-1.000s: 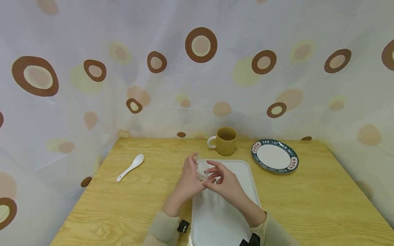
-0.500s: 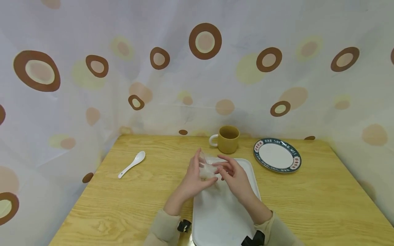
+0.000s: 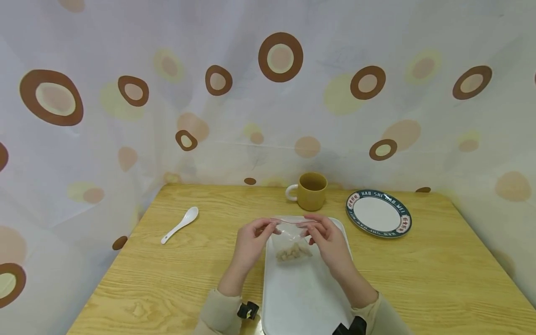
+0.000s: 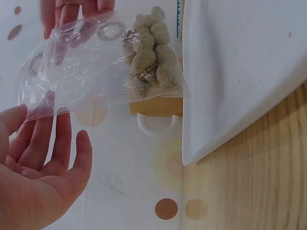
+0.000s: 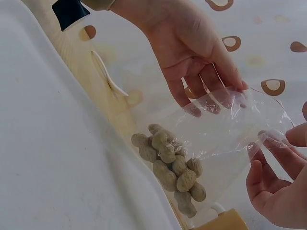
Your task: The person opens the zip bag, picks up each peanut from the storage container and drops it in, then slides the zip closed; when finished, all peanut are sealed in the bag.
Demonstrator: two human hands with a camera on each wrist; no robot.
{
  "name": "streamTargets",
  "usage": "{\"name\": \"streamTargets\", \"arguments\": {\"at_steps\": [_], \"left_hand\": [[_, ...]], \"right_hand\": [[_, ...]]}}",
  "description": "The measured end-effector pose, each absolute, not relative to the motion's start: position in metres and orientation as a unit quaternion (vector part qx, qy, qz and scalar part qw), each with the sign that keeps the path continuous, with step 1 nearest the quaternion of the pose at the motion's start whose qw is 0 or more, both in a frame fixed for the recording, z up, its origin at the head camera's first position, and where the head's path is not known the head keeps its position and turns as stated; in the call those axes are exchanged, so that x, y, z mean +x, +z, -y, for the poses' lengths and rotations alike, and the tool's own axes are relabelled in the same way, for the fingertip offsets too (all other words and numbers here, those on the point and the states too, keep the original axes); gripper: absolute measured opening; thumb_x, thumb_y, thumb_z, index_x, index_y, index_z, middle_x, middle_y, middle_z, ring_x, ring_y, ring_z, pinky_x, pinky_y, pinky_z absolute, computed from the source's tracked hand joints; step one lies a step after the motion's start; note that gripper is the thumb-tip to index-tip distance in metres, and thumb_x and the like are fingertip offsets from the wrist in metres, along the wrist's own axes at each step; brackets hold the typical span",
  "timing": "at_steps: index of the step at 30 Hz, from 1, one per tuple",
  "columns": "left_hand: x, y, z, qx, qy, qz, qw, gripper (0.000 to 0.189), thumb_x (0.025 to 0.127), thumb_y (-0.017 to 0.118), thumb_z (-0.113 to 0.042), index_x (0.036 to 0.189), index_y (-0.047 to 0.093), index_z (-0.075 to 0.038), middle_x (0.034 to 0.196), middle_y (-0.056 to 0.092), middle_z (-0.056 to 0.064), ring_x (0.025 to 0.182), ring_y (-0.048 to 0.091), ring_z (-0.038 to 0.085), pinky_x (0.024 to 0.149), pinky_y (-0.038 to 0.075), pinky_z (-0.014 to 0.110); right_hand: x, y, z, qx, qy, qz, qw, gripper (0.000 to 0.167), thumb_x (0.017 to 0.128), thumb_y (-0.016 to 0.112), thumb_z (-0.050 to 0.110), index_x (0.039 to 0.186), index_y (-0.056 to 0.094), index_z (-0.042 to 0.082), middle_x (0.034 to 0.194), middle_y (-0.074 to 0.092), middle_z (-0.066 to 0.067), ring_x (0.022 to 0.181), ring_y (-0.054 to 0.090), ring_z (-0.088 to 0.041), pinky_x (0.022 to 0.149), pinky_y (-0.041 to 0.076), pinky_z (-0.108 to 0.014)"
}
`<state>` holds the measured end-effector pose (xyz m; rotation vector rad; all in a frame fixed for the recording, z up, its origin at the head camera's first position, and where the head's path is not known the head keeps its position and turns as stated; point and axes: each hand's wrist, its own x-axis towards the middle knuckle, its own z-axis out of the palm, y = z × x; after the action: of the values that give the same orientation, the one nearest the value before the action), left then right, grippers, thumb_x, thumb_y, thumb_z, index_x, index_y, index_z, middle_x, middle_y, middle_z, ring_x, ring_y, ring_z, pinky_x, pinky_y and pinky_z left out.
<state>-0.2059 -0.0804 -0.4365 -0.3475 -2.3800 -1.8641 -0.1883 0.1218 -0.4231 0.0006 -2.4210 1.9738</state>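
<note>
A clear zip bag (image 3: 291,237) with a thin red line along its top hangs between both hands above the white tray (image 3: 307,298). Several unshelled peanuts (image 5: 165,158) lie gathered at the bag's bottom, also plain in the left wrist view. My left hand (image 3: 248,246) pinches the left top corner between thumb and index finger, the other fingers spread behind the plastic. On the opposite corner, my right hand (image 3: 328,239) pinches the edge in the same way. Whether the bag's mouth is parted cannot be told.
Behind the tray stands a mustard mug (image 3: 311,191) with a white handle. A white plate (image 3: 377,213) with a dark green patterned rim lies at the right. A white spoon (image 3: 181,225) rests on the wooden table (image 3: 188,279) at the left.
The bag was bunched up between the hands; now it hangs spread out with the peanuts at the bottom. The left hand has turned and moved to the bag's top corner.
</note>
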Motion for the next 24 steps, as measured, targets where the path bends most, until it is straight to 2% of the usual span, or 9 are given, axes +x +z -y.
{"name": "streamTargets", "arguments": {"at_steps": [5,11,15,19,24], "left_hand": [[-0.204,-0.434,0.081,-0.107,-0.628,0.769,0.049,0.021,0.097,0.063,-0.021,0.108,0.075,-0.007,0.097,0.076,0.011,0.097,0.071,0.023,0.093,0.053,0.041],[-0.201,-0.431,0.081,-0.106,-0.640,0.759,0.052,0.023,0.095,0.066,-0.024,0.106,0.076,-0.006,0.101,0.076,0.011,0.089,0.071,0.017,0.086,0.055,0.028],[-0.201,-0.430,0.078,-0.114,-0.645,0.753,0.060,0.021,0.096,0.066,-0.022,0.104,0.076,-0.006,0.102,0.075,0.011,0.086,0.069,0.013,0.081,0.054,0.024],[-0.202,-0.430,0.077,-0.121,-0.647,0.750,0.061,0.017,0.095,0.066,-0.019,0.100,0.078,-0.007,0.100,0.075,0.010,0.087,0.067,0.011,0.080,0.053,0.025],[-0.202,-0.429,0.075,-0.119,-0.665,0.735,0.051,0.018,0.096,0.065,-0.017,0.101,0.077,-0.005,0.099,0.075,0.012,0.083,0.066,0.011,0.082,0.052,0.028]], "right_hand": [[-0.190,-0.425,-0.126,0.003,0.641,0.767,0.011,0.023,0.103,0.052,0.011,0.122,0.057,0.002,0.101,0.074,-0.010,0.082,0.061,-0.016,0.078,0.053,-0.023],[-0.190,-0.424,-0.132,0.014,0.640,0.768,0.016,0.016,0.102,0.053,0.010,0.111,0.057,-0.003,0.108,0.075,-0.012,0.090,0.064,-0.020,0.078,0.052,-0.022],[-0.190,-0.420,-0.135,-0.006,0.649,0.761,0.020,0.015,0.100,0.057,0.011,0.108,0.058,-0.002,0.099,0.075,-0.001,0.087,0.062,-0.013,0.078,0.050,-0.021],[-0.189,-0.416,-0.136,-0.024,0.655,0.755,0.022,0.013,0.099,0.059,0.010,0.105,0.058,-0.001,0.089,0.067,0.008,0.087,0.059,-0.012,0.080,0.049,-0.020],[-0.188,-0.415,-0.136,-0.015,0.663,0.748,0.019,0.013,0.098,0.060,0.010,0.107,0.058,0.000,0.093,0.070,0.009,0.093,0.062,-0.011,0.086,0.050,-0.019]]}}
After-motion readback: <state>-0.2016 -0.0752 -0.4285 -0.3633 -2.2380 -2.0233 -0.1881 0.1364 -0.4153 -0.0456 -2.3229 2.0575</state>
